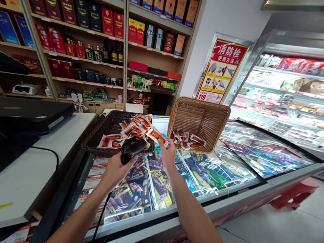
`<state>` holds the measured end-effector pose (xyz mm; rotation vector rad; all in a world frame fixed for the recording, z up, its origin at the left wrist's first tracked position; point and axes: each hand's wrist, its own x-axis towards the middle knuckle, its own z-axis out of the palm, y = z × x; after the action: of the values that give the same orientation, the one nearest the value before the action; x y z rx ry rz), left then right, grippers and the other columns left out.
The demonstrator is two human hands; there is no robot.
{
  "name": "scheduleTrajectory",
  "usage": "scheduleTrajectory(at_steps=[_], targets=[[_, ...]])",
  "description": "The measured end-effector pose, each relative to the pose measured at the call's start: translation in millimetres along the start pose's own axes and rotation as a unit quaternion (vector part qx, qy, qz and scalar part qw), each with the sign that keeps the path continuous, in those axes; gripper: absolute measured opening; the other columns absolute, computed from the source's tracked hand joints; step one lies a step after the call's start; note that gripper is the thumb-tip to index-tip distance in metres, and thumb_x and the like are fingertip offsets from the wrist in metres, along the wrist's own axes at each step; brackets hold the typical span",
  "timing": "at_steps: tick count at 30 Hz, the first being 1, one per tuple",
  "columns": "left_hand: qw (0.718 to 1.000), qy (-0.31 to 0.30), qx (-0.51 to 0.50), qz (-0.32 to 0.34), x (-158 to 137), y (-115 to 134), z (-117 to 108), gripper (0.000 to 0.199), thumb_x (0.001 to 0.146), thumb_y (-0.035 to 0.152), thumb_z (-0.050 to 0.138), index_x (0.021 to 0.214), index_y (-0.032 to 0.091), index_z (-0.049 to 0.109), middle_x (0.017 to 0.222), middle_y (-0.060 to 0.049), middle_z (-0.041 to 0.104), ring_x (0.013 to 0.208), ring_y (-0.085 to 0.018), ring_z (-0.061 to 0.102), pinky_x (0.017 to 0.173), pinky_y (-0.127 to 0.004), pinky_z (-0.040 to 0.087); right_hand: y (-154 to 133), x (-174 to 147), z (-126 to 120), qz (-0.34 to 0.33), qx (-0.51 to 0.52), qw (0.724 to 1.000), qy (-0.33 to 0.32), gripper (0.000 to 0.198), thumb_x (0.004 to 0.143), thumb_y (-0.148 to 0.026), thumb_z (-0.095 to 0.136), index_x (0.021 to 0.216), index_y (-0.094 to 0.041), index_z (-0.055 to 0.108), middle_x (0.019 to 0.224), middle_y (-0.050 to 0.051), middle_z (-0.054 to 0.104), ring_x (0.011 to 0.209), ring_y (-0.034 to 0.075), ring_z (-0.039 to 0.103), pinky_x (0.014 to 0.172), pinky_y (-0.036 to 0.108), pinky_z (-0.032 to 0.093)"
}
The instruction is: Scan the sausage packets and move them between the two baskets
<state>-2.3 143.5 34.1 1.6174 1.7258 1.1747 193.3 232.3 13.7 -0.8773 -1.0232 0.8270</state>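
Observation:
My left hand [121, 167] is wrapped round the handle of a black barcode scanner [133, 145], its cord hanging down past my forearm. Between the fingers of my right hand [168, 152] is a wrapped sausage [157, 136] in clear packaging, held just right of the scanner's head. Behind the scanner, a dark brown wicker basket [98, 130] holds a heap of similar wrapped sausages [138, 127]. To the right of my right hand, a tan wicker basket [199, 117] leans tilted with its opening toward me, several wrapped sausages [189, 140] lying at its bottom.
Both baskets rest on a glass-topped freezer [171, 199] filled with packaged ice cream. A white counter [9, 183] with a black device [25, 114] stands at left. Shelves of boxed bottles [97, 19] rise behind. A red stool [295, 193] is on the floor at right.

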Motion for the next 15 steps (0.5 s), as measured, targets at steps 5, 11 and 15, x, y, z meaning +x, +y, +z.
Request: scheduleTrajectory(at_steps=[5,11,15], targets=[[1.000,0.001,0.002,-0.014,1,-1,2,0.054,0.075,0.078,0.061,0.070,0.024,0.056,0.053,-0.003,0.065,0.053,-0.023,0.063,0.054,-0.030,0.043,-1,-1,0,0.001,-0.006,1.000,-0.001,0.049,0.072,-0.065,0.080,0.086,-0.022,0.060,0.073,-0.005,0.060,0.069,0.013,0.050,0.067,0.025,0.041],[0.999,0.017,0.030,0.002,-4,9,0,0.050,0.078,0.073,0.060,0.077,0.023,0.059,0.059,-0.004,0.067,0.063,-0.025,0.067,0.056,-0.029,0.044,-1,-1,0,0.002,-0.011,1.000,-0.003,0.051,0.074,-0.067,0.077,0.086,-0.022,0.058,0.076,-0.004,0.062,0.071,0.014,0.051,0.069,0.026,0.042],[0.998,0.014,0.062,0.009,-8,16,-4,0.046,0.079,0.069,0.060,0.081,0.023,0.064,0.062,-0.005,0.067,0.069,-0.028,0.068,0.057,-0.030,0.043,-1,0,-2,0.000,-0.014,1.000,-0.001,0.050,0.073,-0.066,0.078,0.083,-0.022,0.057,0.072,-0.006,0.056,0.068,0.012,0.047,0.066,0.025,0.039]])
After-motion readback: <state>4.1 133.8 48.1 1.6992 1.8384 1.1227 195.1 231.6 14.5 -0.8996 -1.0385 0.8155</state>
